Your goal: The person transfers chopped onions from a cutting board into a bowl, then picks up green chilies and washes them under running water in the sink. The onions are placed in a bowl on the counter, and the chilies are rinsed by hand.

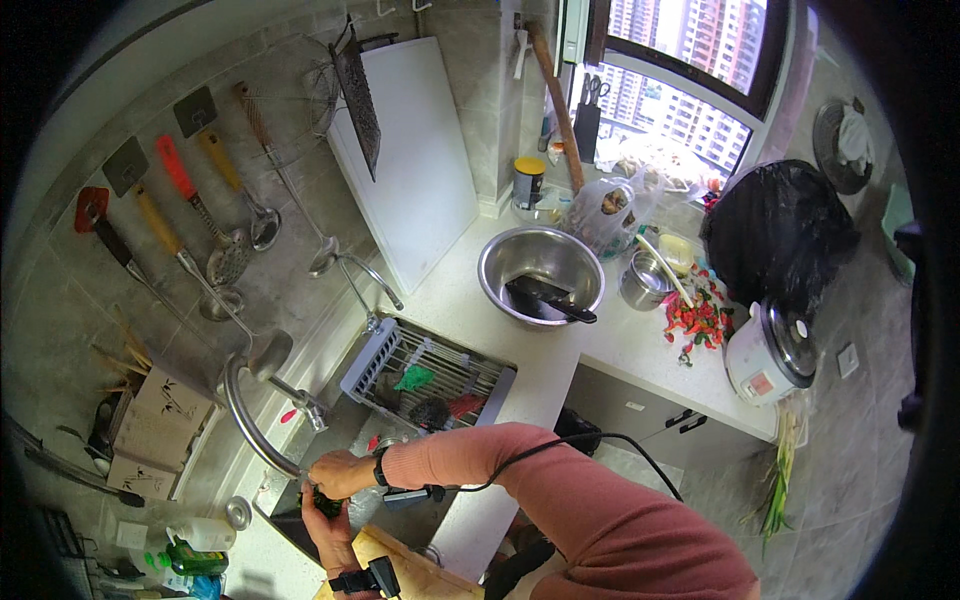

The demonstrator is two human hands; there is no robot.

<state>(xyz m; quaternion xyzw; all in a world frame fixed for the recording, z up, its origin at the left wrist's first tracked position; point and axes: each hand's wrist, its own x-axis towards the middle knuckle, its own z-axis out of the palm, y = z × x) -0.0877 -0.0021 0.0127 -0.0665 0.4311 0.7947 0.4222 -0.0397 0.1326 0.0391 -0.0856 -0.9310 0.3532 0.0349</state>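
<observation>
Both hands are over the sink [420, 521], just under the curved metal faucet [251, 427]. My left hand [328, 529] cups a dark green clump [322, 504] that looks like leafy greens. Right above it, against the clump, my right hand [337, 474] is bent with its fingers curled near the spout. Whether those fingers grip the clump is hidden. A metal drain rack [442, 360] spans the far part of the sink, holding a green mesh cloth [414, 377] and a red scrubbing pad [466, 406]. Beside my left wrist lies a wooden cutting board [409, 562].
On the counter stand a steel bowl [541, 262] with a black-handled knife [559, 298], chopped red peppers [697, 319] and a rice cooker [772, 352]. Ladles [262, 225] hang on the left wall. Bottles [196, 556] crowd the lower left. A black cable [555, 442] crosses my right sleeve.
</observation>
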